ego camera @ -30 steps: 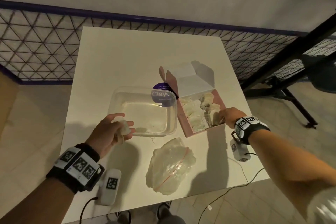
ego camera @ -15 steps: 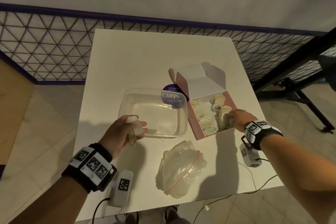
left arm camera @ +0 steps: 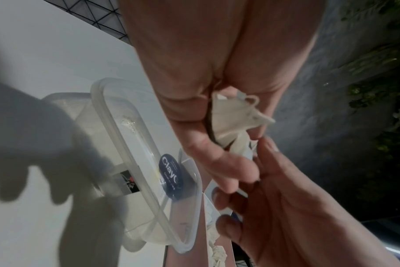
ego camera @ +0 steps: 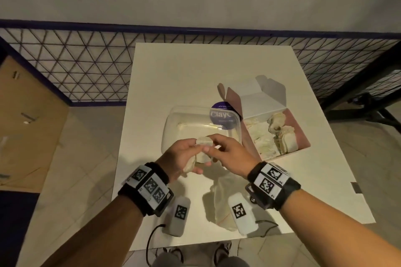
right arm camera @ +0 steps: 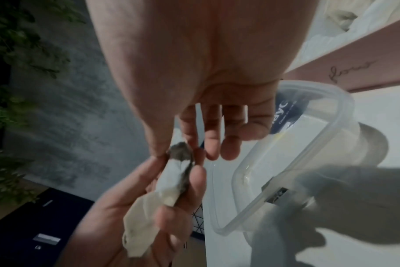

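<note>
A small off-white pouch (ego camera: 203, 142) is held between both hands just in front of a clear plastic container (ego camera: 167, 134). My left hand (ego camera: 193, 150) grips its lower part in curled fingers; in the left wrist view the pouch (left arm camera: 236, 115) lies crumpled in the left hand (left arm camera: 217, 159). My right hand (ego camera: 213, 144) pinches the top end with thumb and forefinger. The right wrist view shows the right hand (right arm camera: 178, 152) pinching the dark tip of the pouch (right arm camera: 149, 207), its other fingers loose. The container (right arm camera: 340, 112) holds nothing I can make out.
An open pink box (ego camera: 302, 136) with several similar off-white pieces stands right of the container on the white table (ego camera: 206, 71). A crumpled clear plastic bag (ego camera: 219, 199) lies near the front edge under my right wrist. A mesh fence runs behind.
My right hand left the pink box and moved left to the left hand, where it now pinches the pouch. The left hand raised the pouch slightly toward the middle.
</note>
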A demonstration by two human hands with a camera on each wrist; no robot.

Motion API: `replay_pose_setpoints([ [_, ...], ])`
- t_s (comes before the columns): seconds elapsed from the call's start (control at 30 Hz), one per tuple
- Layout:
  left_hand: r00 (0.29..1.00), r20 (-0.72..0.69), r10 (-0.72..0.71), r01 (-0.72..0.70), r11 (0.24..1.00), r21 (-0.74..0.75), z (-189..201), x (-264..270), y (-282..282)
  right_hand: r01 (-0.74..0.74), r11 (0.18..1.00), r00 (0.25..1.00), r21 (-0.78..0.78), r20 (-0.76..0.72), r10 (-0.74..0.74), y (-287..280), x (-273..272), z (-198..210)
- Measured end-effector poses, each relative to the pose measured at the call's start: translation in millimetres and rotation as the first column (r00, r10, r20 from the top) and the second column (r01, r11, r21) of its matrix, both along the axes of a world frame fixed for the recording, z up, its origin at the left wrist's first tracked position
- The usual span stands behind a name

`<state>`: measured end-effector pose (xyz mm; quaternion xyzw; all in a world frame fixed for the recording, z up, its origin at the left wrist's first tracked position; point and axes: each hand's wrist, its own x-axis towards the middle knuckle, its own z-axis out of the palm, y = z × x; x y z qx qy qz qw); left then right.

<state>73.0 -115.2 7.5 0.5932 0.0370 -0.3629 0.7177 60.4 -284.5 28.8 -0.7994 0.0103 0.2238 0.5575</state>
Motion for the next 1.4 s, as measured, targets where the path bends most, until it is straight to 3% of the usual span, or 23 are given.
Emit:
replay_pose_setpoints([
  [0.13, 0.998, -0.068, 0.009, -0.011, 0.999, -0.031, 7, -5, -1, 0.171, 0.982, 0.985, 0.084, 0.022, -0.173, -4, -2, 6],
  [0.23, 0.996, -0.015, 0.093, -0.093, 0.995, 0.027, 2, -5, 1, 0.322, 0.941, 0.945, 0.102, 0.030, -0.327, -16, -3, 10],
  [0.37, 0.975, 0.009, 0.221, -0.220, 0.966, 0.137, -7, 2, 3, 0.424, 0.884, 0.906, 0.196, -0.100, -0.412, -30, -9, 13],
  [0.53, 0.898, -0.104, 0.428, -0.437, 0.896, -0.078, 3, 11, -6, 0.500, 0.853, 0.856, 0.149, -0.231, -0.462, -22, -21, 3],
  [0.63, 0.878, -0.089, 0.470, -0.479, 0.866, -0.142, 8, 16, -18, 0.555, 0.820, 0.817, 0.139, -0.276, -0.506, -12, -19, -5],
  [0.83, 0.903, 0.016, 0.429, -0.423, 0.895, -0.144, 8, 18, -33, 0.646, 0.687, 0.749, 0.331, -0.447, -0.489, 3, -9, -8],
  [0.97, 0.916, 0.117, 0.383, -0.372, 0.922, -0.111, 4, 19, -36, 0.660, 0.646, 0.740, 0.384, -0.478, -0.473, 8, -5, -9],
  [1.17, 0.912, 0.373, 0.171, -0.270, 0.935, 0.231, -11, 20, -31, 0.680, 0.590, 0.728, 0.435, -0.497, -0.473, 6, -7, -12],
  [1.33, 0.897, 0.434, 0.078, -0.234, 0.918, 0.320, -13, 21, -37, 0.697, 0.566, 0.713, 0.440, -0.508, -0.483, 5, -6, -10],
  [1.4, 0.900, 0.430, 0.066, -0.232, 0.908, 0.348, -15, 22, -37, 0.669, 0.604, 0.737, 0.432, -0.492, -0.464, 4, -5, -12],
])
